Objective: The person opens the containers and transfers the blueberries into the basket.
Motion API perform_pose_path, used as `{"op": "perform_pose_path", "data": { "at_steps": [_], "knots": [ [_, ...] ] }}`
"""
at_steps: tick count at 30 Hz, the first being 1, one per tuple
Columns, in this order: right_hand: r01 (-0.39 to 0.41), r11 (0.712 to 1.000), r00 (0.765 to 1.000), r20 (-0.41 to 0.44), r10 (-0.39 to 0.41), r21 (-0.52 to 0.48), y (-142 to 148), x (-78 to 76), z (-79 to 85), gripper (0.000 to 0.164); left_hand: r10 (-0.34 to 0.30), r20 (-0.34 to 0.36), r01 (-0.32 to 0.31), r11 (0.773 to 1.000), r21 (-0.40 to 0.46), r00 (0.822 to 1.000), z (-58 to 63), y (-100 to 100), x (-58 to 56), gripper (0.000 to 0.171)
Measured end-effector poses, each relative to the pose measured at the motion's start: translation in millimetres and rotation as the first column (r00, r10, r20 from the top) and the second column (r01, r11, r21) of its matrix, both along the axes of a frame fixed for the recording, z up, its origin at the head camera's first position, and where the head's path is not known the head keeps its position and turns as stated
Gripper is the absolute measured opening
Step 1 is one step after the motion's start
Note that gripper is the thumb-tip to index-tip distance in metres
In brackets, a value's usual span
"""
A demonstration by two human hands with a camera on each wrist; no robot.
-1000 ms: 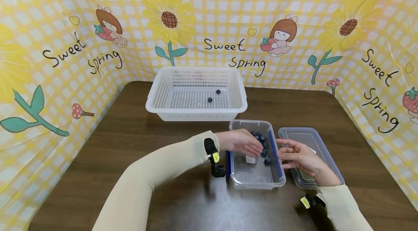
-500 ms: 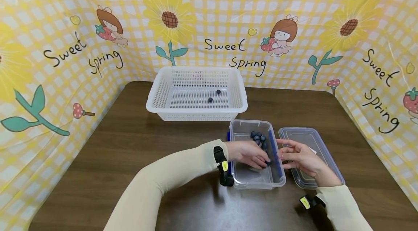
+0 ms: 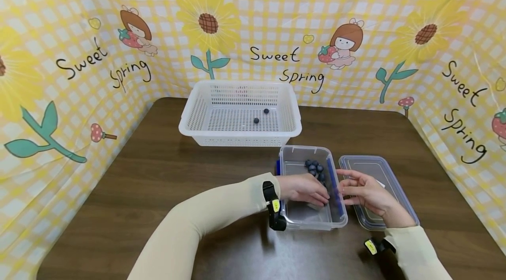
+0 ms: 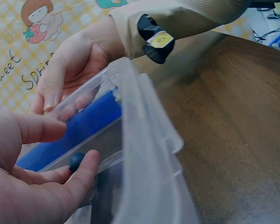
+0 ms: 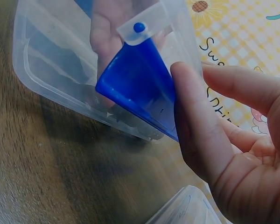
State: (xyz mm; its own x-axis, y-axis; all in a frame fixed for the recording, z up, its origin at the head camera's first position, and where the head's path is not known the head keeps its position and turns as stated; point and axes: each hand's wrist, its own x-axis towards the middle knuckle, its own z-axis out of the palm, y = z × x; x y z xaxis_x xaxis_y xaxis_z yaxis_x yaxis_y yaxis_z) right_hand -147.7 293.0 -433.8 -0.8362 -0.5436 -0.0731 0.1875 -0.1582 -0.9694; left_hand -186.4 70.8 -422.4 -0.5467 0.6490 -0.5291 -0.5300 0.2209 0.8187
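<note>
My left hand reaches down into a clear plastic food container with blue side latches. In the left wrist view, its thumb and a finger pinch a blueberry inside the container. Several more blueberries lie loose along the container's right side, partly hidden by the hand. My right hand rests with relaxed fingers against the outer right wall. In the right wrist view, its fingertips are right at the hanging blue latch.
Behind stands a white perforated basket with two blueberries on its floor. The container's clear lid lies on the brown table at the right, partly under my right hand. A patterned yellow cloth hangs around the table's back and sides.
My left hand has moved toward me and lower inside the container, and its fingers have closed on a blueberry. The right hand stays at the container's side.
</note>
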Motion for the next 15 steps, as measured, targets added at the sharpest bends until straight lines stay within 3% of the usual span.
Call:
{"op": "perform_pose_path", "data": {
  "at_steps": [11, 15],
  "knots": [
    [0.006, 1.000, 1.000, 0.000, -0.006, -0.007, 0.1, 1.3, 0.2, 0.043, -0.103, 0.023, 0.102, 0.995, 0.018, 0.994, -2.7, 7.8, 3.3, 0.013],
    [0.003, 1.000, 1.000, 0.001, -0.003, -0.006, -0.9, 1.2, 0.7, 0.044, -0.109, 0.014, 0.109, 0.994, 0.009, 0.994, -3.1, 9.5, 4.5, 0.010]
  ]
}}
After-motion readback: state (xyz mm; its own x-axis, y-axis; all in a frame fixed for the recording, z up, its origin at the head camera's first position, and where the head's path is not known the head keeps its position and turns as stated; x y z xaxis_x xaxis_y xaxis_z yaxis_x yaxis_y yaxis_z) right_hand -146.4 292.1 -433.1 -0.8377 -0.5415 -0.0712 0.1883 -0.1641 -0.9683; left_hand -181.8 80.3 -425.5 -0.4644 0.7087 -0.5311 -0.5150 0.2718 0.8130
